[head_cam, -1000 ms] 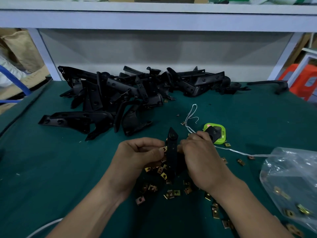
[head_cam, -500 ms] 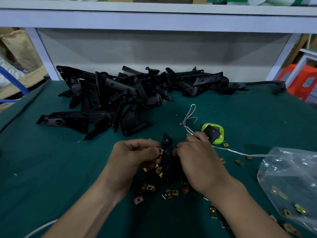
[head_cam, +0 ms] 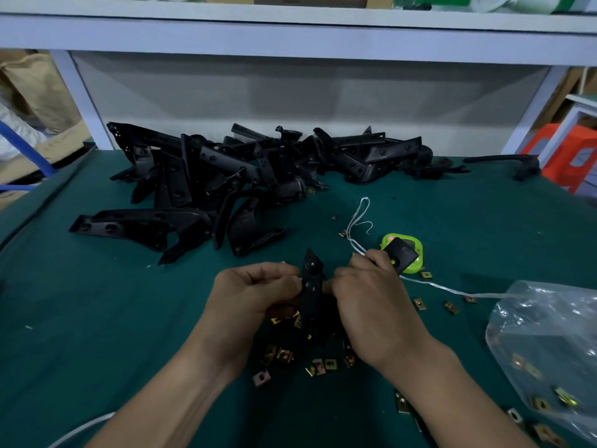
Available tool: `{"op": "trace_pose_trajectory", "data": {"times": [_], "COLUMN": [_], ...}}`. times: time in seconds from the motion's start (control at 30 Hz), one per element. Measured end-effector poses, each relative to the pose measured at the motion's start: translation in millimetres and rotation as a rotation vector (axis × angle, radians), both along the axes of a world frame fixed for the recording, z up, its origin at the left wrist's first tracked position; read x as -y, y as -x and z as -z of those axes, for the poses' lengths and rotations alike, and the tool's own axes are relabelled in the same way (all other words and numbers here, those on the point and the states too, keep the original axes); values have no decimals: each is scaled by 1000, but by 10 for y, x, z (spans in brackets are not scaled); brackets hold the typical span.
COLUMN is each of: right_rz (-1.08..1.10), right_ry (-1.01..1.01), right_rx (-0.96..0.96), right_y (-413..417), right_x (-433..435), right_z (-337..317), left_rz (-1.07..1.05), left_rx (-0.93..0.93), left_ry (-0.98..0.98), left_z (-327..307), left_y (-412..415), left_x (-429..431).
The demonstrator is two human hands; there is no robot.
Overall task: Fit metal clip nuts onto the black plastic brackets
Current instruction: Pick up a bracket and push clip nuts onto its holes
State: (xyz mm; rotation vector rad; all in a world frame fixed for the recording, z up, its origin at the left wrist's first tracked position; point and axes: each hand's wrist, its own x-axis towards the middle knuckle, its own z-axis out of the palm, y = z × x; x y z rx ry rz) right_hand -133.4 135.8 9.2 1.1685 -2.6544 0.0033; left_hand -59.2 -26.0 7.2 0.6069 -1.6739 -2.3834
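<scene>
A black plastic bracket stands upright between my two hands above the green table. My left hand grips its left edge with curled fingers, thumb against the bracket. My right hand grips the right edge, fingers curled, fingertips pressed to the bracket's side. Whether a clip nut sits under the fingers is hidden. Several brass-coloured clip nuts lie loose on the cloth below the hands. A big pile of black brackets fills the back of the table.
A clear plastic bag holding more clip nuts lies at the right. A green and black device with a white cord sits just behind my right hand. A shelf frame stands behind the table; an orange stool is at far right.
Both hands with the bracket have shifted slightly left and lower on the table. Their grip on the bracket stays the same.
</scene>
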Motion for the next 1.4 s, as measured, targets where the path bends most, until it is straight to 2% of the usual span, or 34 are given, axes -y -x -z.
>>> {"op": "trace_pose_trajectory", "data": {"times": [0.23, 0.53, 0.73, 0.87, 1.0, 1.17, 1.27, 1.4], "right_rz": [-6, -2, 9, 13, 17, 40, 48, 103], "right_ry": [72, 11, -32, -16, -18, -4, -18, -65], "right_rx": [5, 19, -21, 9, 33, 38, 52, -4], "right_y": [20, -4, -36, -57, -85, -109, -111, -13], "right_x": [-33, -19, 18, 13, 33, 30, 21, -30], "right_z": [2, -20, -42, -45, -36, -43, -48, -97], "left_rz": [6, 89, -1, -85, -143, -120, -102, -49], "left_rx": [-23, -35, -5, 6, 14, -40, -69, -103], "left_ry": [-5, 0, -38, 148, 626, 931, 1027, 977], "left_z": [-43, -39, -23, -21, -66, -140, -138, -99], "left_y": [-20, -38, -40, -45, -100, -164, -174, -126], "left_x": [21, 33, -27, -94, -183, -304, -273, -194]}}
